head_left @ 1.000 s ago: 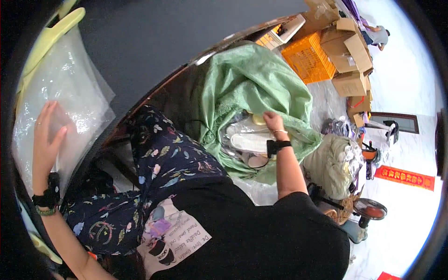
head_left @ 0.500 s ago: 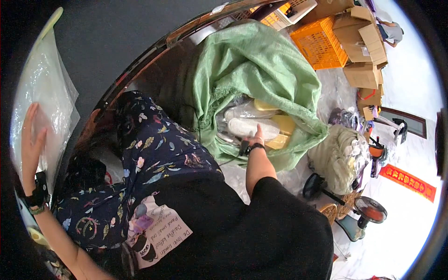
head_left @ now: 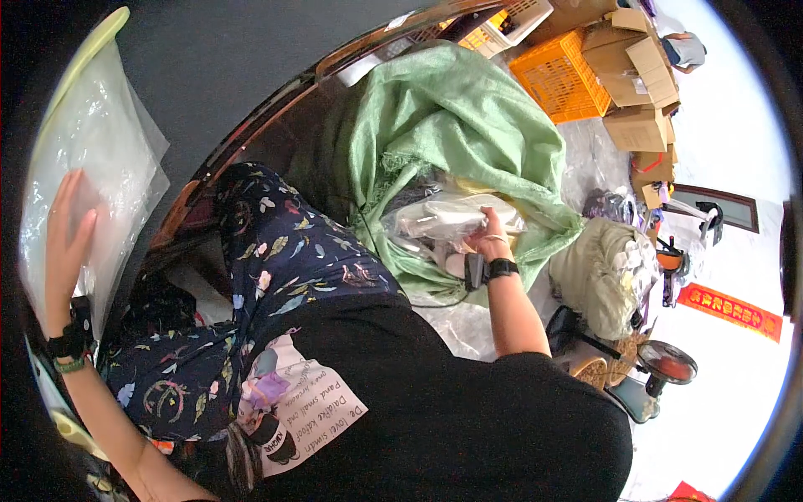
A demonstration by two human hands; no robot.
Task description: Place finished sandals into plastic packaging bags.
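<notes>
My right hand (head_left: 489, 238) reaches into a green woven sack (head_left: 468, 109), its thumb and fingers closed round a white slipper-shaped piece (head_left: 443, 216) in clear plastic. More pale and yellow pieces, partly hidden by the hand and plastic, lie in the sack's mouth. On my left, my left hand (head_left: 74, 226) lies with fingers stretched out on a sheet or bag of clear plastic (head_left: 100, 142). A pale yellow-green band (head_left: 84, 54) runs along that plastic's far edge. What lies beneath the plastic is too unclear to name.
Beside the sack, to the right, sits a cream cloth bundle (head_left: 606, 272). Further back are an orange crate (head_left: 560, 75) and cardboard boxes (head_left: 627, 63). A fan (head_left: 667, 362) stands at right. A dark wooden edge (head_left: 259, 121) curves behind the sack. One person (head_left: 686, 52) is far off.
My right hand has closed round a white wrapped piece and tilted it up inside the sack. My left hand stays on the plastic; the whole view has shifted slightly.
</notes>
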